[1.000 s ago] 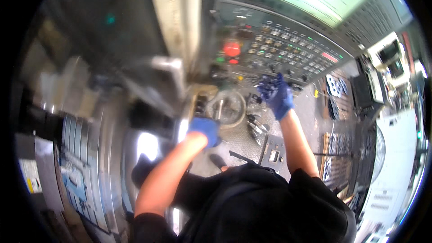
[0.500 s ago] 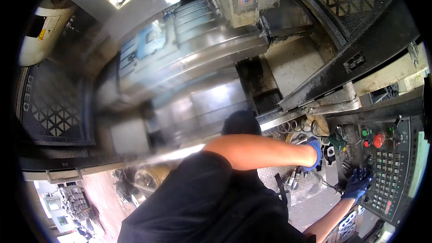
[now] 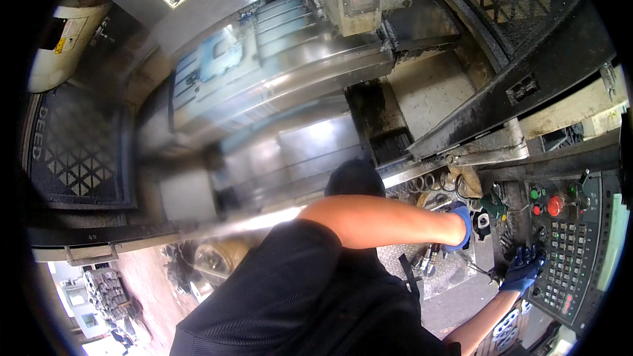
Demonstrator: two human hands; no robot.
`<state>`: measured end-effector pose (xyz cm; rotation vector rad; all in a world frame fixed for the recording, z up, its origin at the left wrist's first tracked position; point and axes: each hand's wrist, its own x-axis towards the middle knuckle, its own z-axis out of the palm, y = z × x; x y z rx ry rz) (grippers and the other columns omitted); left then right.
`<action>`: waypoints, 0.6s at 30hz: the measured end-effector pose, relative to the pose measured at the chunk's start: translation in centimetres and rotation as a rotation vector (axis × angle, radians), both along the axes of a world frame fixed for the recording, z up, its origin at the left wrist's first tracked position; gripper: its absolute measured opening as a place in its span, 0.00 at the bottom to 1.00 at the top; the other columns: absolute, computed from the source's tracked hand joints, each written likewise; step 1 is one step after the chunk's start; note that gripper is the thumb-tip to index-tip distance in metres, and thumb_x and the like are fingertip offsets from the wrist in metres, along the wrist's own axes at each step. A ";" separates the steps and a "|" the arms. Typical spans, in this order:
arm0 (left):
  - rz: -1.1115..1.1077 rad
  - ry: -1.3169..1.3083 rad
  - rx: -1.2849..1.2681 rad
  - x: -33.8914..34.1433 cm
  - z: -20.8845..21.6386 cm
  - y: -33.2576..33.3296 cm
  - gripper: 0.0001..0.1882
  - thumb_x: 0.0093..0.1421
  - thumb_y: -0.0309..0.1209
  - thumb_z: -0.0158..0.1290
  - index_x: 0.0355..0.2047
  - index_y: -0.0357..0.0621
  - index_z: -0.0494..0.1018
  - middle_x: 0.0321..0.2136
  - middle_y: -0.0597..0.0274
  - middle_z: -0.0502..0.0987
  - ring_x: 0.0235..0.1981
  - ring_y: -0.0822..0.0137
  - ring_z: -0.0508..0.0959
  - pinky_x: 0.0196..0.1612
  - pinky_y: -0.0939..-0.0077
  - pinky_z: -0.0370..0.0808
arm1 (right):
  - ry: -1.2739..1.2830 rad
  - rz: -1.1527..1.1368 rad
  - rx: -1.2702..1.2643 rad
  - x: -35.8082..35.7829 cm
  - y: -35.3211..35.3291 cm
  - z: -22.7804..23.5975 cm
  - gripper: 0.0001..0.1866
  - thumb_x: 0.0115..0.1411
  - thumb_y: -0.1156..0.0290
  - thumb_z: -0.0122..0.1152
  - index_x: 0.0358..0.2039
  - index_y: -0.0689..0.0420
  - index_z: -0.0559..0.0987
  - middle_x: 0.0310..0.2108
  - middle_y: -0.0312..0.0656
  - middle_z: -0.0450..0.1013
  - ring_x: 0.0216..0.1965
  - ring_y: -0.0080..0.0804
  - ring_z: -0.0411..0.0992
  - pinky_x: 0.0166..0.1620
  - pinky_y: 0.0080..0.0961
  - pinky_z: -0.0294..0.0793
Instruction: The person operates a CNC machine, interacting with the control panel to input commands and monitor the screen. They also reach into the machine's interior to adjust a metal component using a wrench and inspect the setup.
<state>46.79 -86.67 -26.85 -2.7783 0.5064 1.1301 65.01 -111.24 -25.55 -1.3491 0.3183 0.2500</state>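
Observation:
My left arm reaches across to the right, and my left hand (image 3: pixel 459 227), in a blue glove, is over a metal work surface (image 3: pixel 455 277) with tools on it. Its fingers are mostly hidden, so I cannot make out a grip. A small dark part with a pale round middle (image 3: pixel 483 223) lies just right of that glove. Farther right, my right hand (image 3: pixel 522 270), in a blue glove with dark fingers, rests at the left edge of a control panel (image 3: pixel 580 250), beside its keys. Its fingers are stretched out, and nothing shows in them.
A machine's slotted metal table (image 3: pixel 283 59) fills the upper middle, blurred, under a grey metal box unit (image 3: pixel 349 0). Red and green buttons (image 3: pixel 555 206) stand out on the panel. A coiled hose (image 3: pixel 442 181) and slender metal tools (image 3: pixel 430 258) sit near my left hand.
The view has shifted very slightly. Both hands stay where they were, at the work surface and at the control panel.

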 end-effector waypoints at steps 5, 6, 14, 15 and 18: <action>0.078 -0.118 -0.226 -0.8 -0.4 0.7 0.28 0.53 0.48 0.65 0.56 0.63 0.80 0.58 0.70 0.78 0.58 0.61 0.77 0.55 0.57 0.74 | -0.015 0.065 0.010 1.2 -1.1 -1.3 0.29 0.71 0.43 0.48 0.65 0.47 0.71 0.61 0.37 0.71 0.55 0.39 0.71 0.62 0.38 0.69; 0.081 -0.130 -0.228 -1.0 -0.4 0.8 0.28 0.53 0.48 0.65 0.55 0.63 0.80 0.58 0.70 0.78 0.57 0.61 0.77 0.55 0.57 0.74 | -0.023 0.074 -0.019 1.4 -1.3 -1.5 0.29 0.71 0.43 0.48 0.64 0.47 0.71 0.61 0.37 0.71 0.54 0.39 0.71 0.62 0.38 0.69; 0.051 -0.142 -0.289 -1.1 0.3 1.0 0.20 0.54 0.44 0.62 0.47 0.58 0.84 0.50 0.66 0.82 0.51 0.60 0.80 0.47 0.58 0.75 | 0.005 0.038 -0.059 1.5 -1.5 -1.5 0.30 0.71 0.42 0.47 0.66 0.45 0.70 0.63 0.38 0.69 0.57 0.41 0.69 0.63 0.39 0.67; 0.049 -0.140 -0.281 -1.1 0.2 1.0 0.20 0.54 0.44 0.62 0.47 0.58 0.84 0.50 0.66 0.82 0.51 0.60 0.80 0.47 0.58 0.75 | -0.029 0.042 -0.057 1.5 -1.4 -1.5 0.30 0.71 0.42 0.47 0.66 0.45 0.69 0.64 0.38 0.69 0.59 0.41 0.69 0.64 0.39 0.66; 0.068 -0.152 -0.269 -1.2 -0.1 0.9 0.21 0.52 0.44 0.63 0.47 0.58 0.84 0.50 0.66 0.82 0.50 0.60 0.80 0.47 0.58 0.76 | -0.049 0.036 -0.013 1.3 -0.9 -1.4 0.30 0.72 0.43 0.46 0.68 0.45 0.66 0.66 0.38 0.66 0.63 0.41 0.66 0.67 0.40 0.64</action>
